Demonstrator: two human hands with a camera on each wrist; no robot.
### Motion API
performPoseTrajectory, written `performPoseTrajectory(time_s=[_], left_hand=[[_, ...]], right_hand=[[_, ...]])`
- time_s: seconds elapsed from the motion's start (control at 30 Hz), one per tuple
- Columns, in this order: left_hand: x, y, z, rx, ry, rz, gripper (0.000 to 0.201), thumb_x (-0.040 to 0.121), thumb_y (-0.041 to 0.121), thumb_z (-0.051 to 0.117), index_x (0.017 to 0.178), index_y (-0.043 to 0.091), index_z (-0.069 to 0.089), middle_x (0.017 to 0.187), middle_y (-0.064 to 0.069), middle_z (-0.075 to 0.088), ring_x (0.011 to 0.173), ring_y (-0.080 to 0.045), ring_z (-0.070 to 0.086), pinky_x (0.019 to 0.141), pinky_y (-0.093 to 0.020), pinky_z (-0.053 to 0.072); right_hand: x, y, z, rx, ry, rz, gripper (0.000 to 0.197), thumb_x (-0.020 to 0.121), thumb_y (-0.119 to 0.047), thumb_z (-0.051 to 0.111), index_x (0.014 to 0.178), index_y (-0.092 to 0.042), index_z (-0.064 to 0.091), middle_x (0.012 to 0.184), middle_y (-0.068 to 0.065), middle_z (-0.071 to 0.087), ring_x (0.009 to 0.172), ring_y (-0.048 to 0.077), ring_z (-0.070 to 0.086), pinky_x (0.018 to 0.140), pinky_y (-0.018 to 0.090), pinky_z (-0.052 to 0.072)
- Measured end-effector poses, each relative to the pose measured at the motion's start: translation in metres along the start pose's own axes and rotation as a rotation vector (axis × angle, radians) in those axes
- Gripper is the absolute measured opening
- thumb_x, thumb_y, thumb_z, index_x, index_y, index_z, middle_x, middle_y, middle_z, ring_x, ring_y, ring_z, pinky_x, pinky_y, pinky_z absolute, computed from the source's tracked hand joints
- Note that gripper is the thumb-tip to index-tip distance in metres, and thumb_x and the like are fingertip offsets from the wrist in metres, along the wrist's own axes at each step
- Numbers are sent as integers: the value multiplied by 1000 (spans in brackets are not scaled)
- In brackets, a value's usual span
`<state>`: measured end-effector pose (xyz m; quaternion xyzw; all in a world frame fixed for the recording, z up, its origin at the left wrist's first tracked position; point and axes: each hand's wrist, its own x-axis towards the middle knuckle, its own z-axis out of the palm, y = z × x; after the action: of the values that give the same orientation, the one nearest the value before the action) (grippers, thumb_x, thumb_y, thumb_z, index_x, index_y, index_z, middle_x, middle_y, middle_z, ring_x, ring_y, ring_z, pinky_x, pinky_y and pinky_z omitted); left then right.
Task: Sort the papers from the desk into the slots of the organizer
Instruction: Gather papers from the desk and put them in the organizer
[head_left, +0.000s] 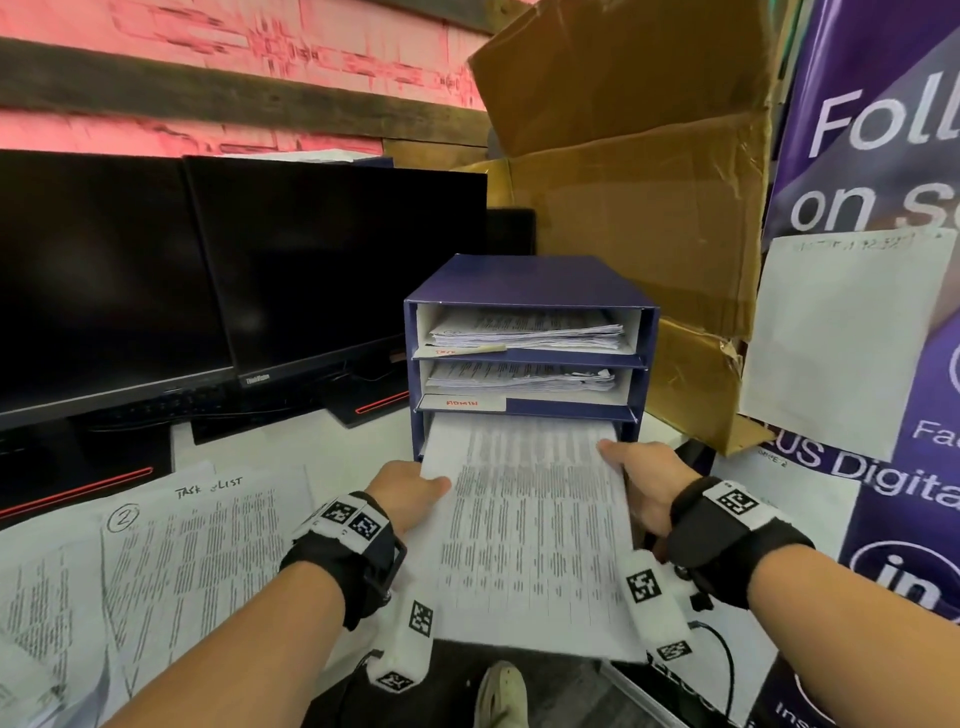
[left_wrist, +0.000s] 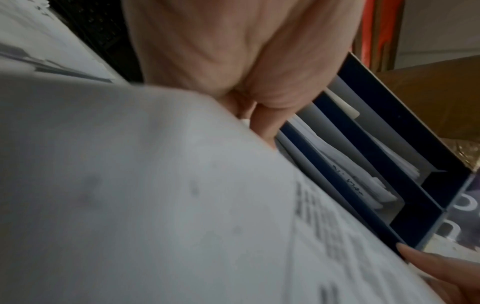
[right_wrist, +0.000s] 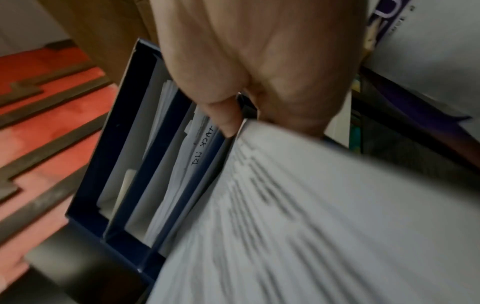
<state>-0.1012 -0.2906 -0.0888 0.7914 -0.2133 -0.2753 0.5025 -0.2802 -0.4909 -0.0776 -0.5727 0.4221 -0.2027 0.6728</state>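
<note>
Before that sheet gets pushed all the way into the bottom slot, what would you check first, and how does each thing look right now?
1. Left hand grips the printed sheet at its left edge: ok.
2. Right hand grips the right edge: ok.
3. Sheet's front edge is inside the bottom slot of the blue organizer: ok.
4. Sheet enters square to the slot: not ok, it looks slightly skewed.
5. Room left deep in the bottom slot: cannot tell, the sheet hides it.
6. Slot matches the sheet: cannot tell, no bottom label shows; the middle label reads ADMIN.
</note>
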Motion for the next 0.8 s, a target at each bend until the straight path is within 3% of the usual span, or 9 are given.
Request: performPoseTrajectory(time_s=[0.1,0.17,0.3,0.4,0.47,0.57,0.63,0.7,0.8], left_hand=[[6,5,0,3,120,10,15,90,16,59,86,2,64,94,-16,67,87,-31,61,77,-31,48],[12,9,2,-16,151,23,19,89,18,59,87,-1,64,91,-19,67,83,-32,63,73,-33,49],[17,16,10,-136,107,11,26,88,19,61,98,-4,63,98,-20,70,89,-35,68,88,-48,54],[9,18,12,-127,-21,-54,26,88,22,65,106,5,60,95,-16,70,77,-31,71,72,-45,60],[4,16,11,-86,-117,-104,18,92,22,62,105,10,58,81,-12,68,52,-20,66,49,-30,56],[6,11,8,-138,-84,-88,7,95,12,53,101,10,58,72,-10,60,40,-12,49,36,-18,40],[10,10,7,-226,-31,-73,9,96,8,51,101,6,58,73,-11,59,41,-12,46,35,-16,37],[14,12,10,-319,2,-59,12,96,6,52,105,2,57,77,-13,63,43,-14,51,37,-19,43],[12,20,15,-464,12,-31,18,94,-2,52,112,-3,52,89,-17,67,60,-22,68,55,-28,59]], right_hand=[[-18,-1,-5,-229,-211,109,36,96,-35,53,115,-6,62,99,15,69,79,26,65,61,30,54],[-31,-1,-10,-406,-353,135,33,97,-32,54,116,-7,64,84,14,67,59,16,60,49,23,48],[-26,3,-13,-380,-247,-8,29,99,-16,51,116,4,61,63,16,53,37,12,45,44,23,41],[-17,1,-1,-110,-63,-42,20,100,-14,49,101,3,61,48,6,50,42,13,46,44,25,45],[-17,-5,8,141,-9,-37,14,99,-13,50,94,-3,58,68,9,65,63,19,61,57,34,52],[-19,-7,12,199,-125,41,23,99,-27,50,108,-8,59,99,14,70,85,26,67,65,39,54],[-22,-3,8,-66,-199,94,29,97,-38,50,111,-14,59,85,8,67,60,18,59,58,33,54],[-23,3,4,-232,-258,108,24,97,-31,53,112,-13,57,66,4,58,38,10,36,50,27,50],[-16,9,4,-105,-229,43,20,98,-15,52,115,-5,56,63,3,55,34,6,30,46,25,51]])
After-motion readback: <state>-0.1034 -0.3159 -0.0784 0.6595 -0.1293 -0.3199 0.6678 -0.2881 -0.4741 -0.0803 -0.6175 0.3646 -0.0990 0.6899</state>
